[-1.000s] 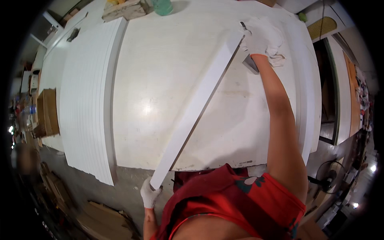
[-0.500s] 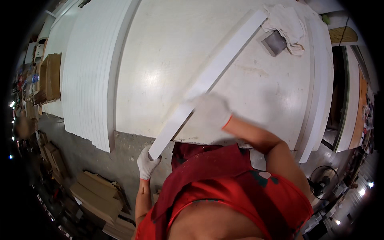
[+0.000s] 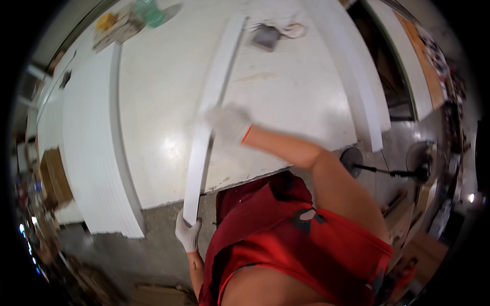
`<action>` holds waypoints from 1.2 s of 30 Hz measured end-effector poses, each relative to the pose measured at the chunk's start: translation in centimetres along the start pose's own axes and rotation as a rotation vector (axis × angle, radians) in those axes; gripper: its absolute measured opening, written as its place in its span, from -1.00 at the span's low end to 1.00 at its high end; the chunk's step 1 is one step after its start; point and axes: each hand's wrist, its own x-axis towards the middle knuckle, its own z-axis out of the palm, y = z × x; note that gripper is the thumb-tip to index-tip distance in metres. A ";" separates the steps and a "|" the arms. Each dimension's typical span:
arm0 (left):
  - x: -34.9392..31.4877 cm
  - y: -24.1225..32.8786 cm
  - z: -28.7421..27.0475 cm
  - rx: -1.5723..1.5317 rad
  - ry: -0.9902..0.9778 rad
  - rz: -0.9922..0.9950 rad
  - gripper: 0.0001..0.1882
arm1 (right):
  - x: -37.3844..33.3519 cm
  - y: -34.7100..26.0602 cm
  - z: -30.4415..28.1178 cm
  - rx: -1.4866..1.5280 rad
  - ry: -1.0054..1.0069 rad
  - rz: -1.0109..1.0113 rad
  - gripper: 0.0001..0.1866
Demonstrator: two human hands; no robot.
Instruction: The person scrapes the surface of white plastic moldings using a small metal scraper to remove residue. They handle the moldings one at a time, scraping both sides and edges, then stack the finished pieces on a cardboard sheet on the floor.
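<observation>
A long narrow white board (image 3: 210,102) lies lengthwise across a large white table (image 3: 286,97). Its near end hangs over the table's front edge. My left hand (image 3: 188,233), in a white knit glove, grips that near end below the edge. Gloved too, my right hand (image 3: 229,122) rests on the board's right side around its middle, fingers closed over the edge. The far end of the board reaches toward the back of the table.
A stack of white panels (image 3: 97,148) lies along the table's left side. Other white boards (image 3: 357,86) lie at the right. A grey block with a cloth (image 3: 268,34) and a green bottle (image 3: 149,11) sit at the back. A standing fan (image 3: 418,163) and cardboard (image 3: 51,178) flank the table.
My right hand moved from the board's far end to its middle. The view swung, so the board now runs nearly straight away from me instead of diagonally.
</observation>
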 end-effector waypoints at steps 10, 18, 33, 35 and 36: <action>-1.2 -0.1 -0.1 -0.377 -0.256 0.020 -0.54 | -13.3 -10.5 4.2 0.507 0.297 -0.127 -0.75; -3.8 5.6 2.9 -0.731 -0.538 -0.092 -0.48 | -27.0 -4.3 -1.0 1.516 0.696 0.996 -0.71; -2.2 20.6 9.3 -0.402 0.091 0.445 -0.28 | -44.7 12.3 -1.5 1.015 1.482 1.174 -0.83; -3.6 23.4 10.4 -0.422 0.076 0.540 -0.35 | -46.9 13.6 -0.9 1.088 1.544 1.204 -0.83; -4.9 25.8 11.4 -0.644 -0.208 0.352 -0.45 | -47.7 13.9 -0.7 1.179 1.588 1.217 -0.82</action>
